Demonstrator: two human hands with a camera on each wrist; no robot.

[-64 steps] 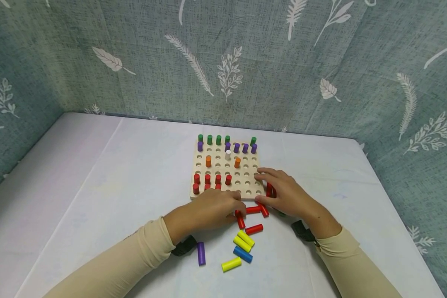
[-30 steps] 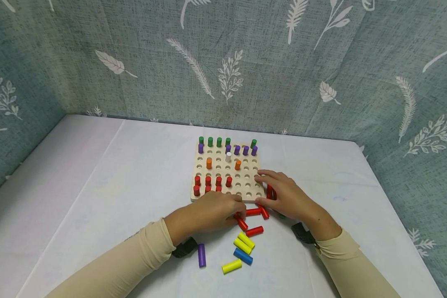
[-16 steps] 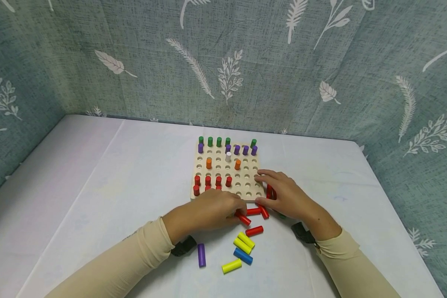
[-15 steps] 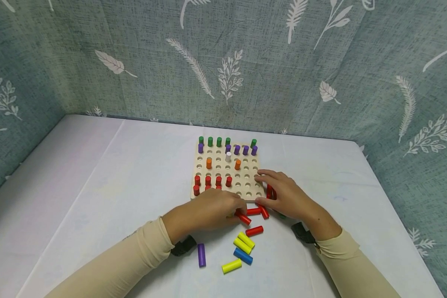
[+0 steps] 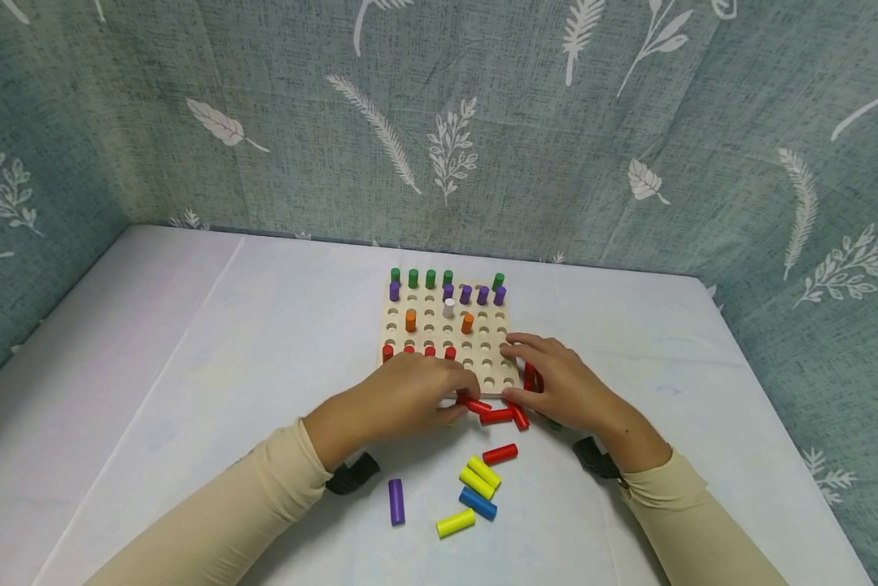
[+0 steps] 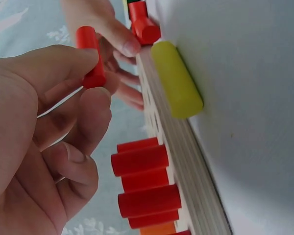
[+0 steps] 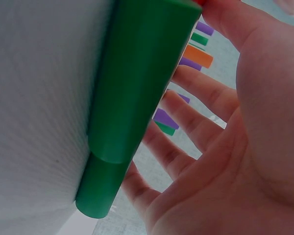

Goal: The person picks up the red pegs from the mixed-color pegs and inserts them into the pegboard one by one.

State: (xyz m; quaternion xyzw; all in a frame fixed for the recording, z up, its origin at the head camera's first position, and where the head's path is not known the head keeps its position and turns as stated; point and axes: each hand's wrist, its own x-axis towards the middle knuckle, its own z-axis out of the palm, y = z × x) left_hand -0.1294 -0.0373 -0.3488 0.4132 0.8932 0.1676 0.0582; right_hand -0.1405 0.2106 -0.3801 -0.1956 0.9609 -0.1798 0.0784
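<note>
My left hand [image 5: 402, 399] pinches a red peg [image 6: 90, 61] between thumb and forefinger, just above the front edge of a wooden pegboard [image 5: 477, 353]. The peg is tilted in the head view. My right hand [image 5: 563, 382] stays at the board's right edge, fingers spread and only slightly bent, its fingertips against or close to the edge; it grips nothing. Upright red pegs [image 6: 149, 200] fill holes at the board's near left, partly hidden by the left hand. Green, purple and orange pegs and a white peg [image 5: 448, 308] stand farther back.
Loose red pegs [image 5: 500, 453], yellow pegs [image 5: 456, 522], a blue peg [image 5: 478, 503] and a purple peg [image 5: 396, 501] lie on the white table before the board. Green pegs [image 7: 142, 78] lie beside the right hand. A yellow peg [image 6: 176, 81] lies along the front edge.
My left hand has picked the red peg up from the table, turned it and moved it slightly forward toward the board. The right hand has kept its place.
</note>
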